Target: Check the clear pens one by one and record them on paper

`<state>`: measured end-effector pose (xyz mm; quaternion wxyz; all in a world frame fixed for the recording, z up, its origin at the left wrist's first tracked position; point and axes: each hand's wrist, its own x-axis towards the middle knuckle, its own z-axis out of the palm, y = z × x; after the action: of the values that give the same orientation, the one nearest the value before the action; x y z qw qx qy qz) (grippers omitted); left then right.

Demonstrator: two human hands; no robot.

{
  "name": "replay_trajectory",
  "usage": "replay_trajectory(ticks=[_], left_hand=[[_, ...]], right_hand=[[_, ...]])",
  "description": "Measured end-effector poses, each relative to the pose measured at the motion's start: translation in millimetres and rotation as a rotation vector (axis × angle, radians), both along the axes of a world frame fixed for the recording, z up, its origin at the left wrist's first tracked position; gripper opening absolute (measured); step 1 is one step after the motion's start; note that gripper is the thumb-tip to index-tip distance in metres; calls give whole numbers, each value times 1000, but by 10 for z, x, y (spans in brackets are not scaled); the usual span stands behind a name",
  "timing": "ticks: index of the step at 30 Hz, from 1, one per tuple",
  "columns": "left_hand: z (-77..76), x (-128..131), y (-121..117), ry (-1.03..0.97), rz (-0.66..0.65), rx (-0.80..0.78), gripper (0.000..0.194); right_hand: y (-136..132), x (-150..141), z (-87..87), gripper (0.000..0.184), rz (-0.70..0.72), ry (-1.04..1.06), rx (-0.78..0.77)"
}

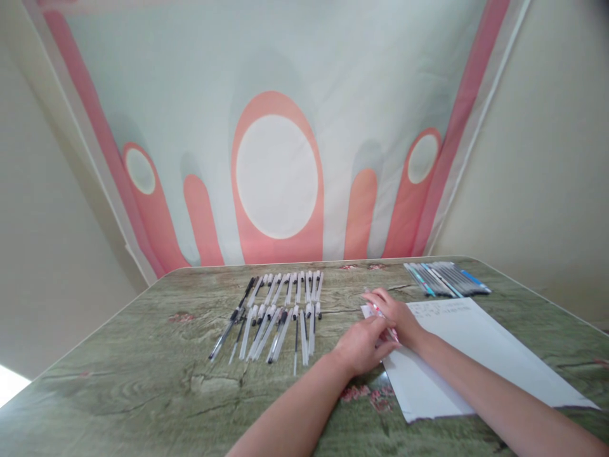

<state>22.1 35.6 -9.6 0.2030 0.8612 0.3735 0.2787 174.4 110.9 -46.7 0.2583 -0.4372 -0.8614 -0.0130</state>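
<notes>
My left hand (pixel 360 346) and my right hand (pixel 398 316) meet at the left edge of a white sheet of paper (pixel 457 355). Between their fingers is a slim pen with pink-red markings (pixel 392 334), partly covered by the fingers. Both hands are closed on it. Faint handwriting runs along the paper's top edge. To the left of my hands lie disassembled pens: a row of clear barrels with white ends and black caps (pixel 288 289), and a nearer row of barrels and thin refills (pixel 280 333).
A neat group of grey and blue pens (pixel 447 279) lies at the back right, beyond the paper. Everything rests on a green wood-grain tabletop (pixel 143 381). Behind its far edge hangs a backdrop (pixel 200 95) with pink arch shapes.
</notes>
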Motion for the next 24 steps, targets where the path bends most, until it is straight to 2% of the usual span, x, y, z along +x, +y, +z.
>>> replay_trajectory(ticks=[5,7,11,14,15,17,24], left_hand=[[-44,0,16,25,-18,-85,77],[-54,-4,22,28,-21,-95,82],[-57,-11,37,74,-30,-61,70],[-61,-13,60,100,-93,-1,55],[-65,-14,69,103,-119,16,52],[-82,-18,86,97,-160,44,51],[-158,-45,108,83,-184,54,53]], right_hand=[[35,71,23,42,18,157,-37],[110,141,26,42,-16,211,-35],[407,352,48,38,-148,220,20],[704,530,96,42,-214,-3,59],[801,581,116,44,-216,-117,48],[977,665,151,44,-201,-197,26],[1345,875,138,38,-175,-334,-9]])
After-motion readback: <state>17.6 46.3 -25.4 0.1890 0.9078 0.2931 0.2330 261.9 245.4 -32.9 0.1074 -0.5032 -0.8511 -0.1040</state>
